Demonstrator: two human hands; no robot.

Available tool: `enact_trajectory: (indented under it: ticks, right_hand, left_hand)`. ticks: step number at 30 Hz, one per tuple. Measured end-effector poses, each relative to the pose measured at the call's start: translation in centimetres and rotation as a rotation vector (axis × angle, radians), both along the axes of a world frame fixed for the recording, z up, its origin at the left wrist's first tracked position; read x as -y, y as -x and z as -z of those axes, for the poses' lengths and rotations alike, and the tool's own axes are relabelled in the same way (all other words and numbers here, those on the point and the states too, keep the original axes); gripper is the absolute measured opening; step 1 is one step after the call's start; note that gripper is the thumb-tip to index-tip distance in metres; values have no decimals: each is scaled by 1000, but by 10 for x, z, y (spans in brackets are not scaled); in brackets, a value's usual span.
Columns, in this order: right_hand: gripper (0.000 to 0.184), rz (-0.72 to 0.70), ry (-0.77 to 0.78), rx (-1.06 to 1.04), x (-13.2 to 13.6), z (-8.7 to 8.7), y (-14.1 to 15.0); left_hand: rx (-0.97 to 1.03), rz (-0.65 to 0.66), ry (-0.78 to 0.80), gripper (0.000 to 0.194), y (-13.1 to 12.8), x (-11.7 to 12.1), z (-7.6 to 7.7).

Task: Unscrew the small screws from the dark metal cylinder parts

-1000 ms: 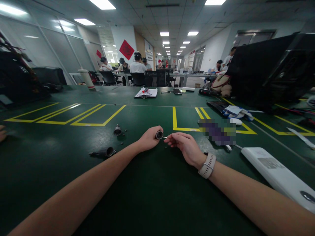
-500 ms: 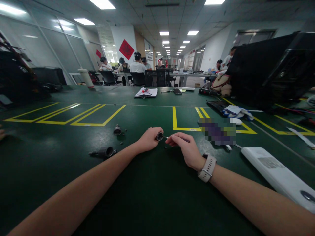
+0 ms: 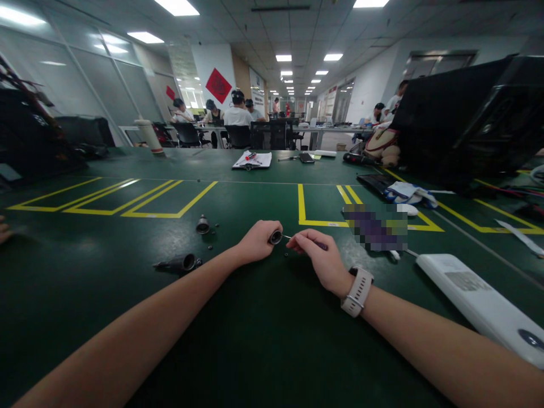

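My left hand (image 3: 258, 242) is wrapped round a dark round hollow part (image 3: 275, 237), its open end facing right toward me. Between the fingers of my right hand (image 3: 315, 252) is a screwdriver (image 3: 322, 246) with a dark handle. Its thin metal shaft points left at the hollow part's mouth; whether the tip touches inside I cannot tell. Below it a tiny nut-like piece (image 3: 286, 255) lies on the green table. Left of my hands are a dark tapered housing (image 3: 181, 263) on its side, a short metal cylinder (image 3: 203, 225) and several tiny loose pieces.
On the right lie a white device (image 3: 471, 294), a pixelated purple item (image 3: 376, 229) and a glove (image 3: 410, 194). Farther back are a clipboard with paper (image 3: 259, 160) and a phone (image 3: 306, 158). Another person's hand (image 3: 4, 229) shows at the left edge.
My right hand has shifted very slightly, showing more of the screwdriver handle. My left hand and the hollow part stay nearly in place.
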State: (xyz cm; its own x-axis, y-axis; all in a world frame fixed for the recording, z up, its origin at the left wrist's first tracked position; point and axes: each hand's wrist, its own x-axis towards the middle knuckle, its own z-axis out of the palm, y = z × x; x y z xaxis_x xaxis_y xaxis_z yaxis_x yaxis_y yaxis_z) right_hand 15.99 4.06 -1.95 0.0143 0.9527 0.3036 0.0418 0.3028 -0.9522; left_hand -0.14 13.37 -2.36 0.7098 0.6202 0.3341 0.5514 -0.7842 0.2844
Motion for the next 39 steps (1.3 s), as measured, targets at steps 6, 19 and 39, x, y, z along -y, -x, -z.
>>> enact_trajectory:
  ticks: [6,19,39]
  right_hand:
    - [20,-33,48,49,0,-4,-1]
    - [17,-112,266,-375,-9,1,-8]
    - [17,-180,243,-368,-9,1,-6]
  left_hand:
    - [-40,14,-34,17,-1,3,-2]
    - [17,48,15,19,1,-1,1]
    - [136,54,5,13,1,1,1]
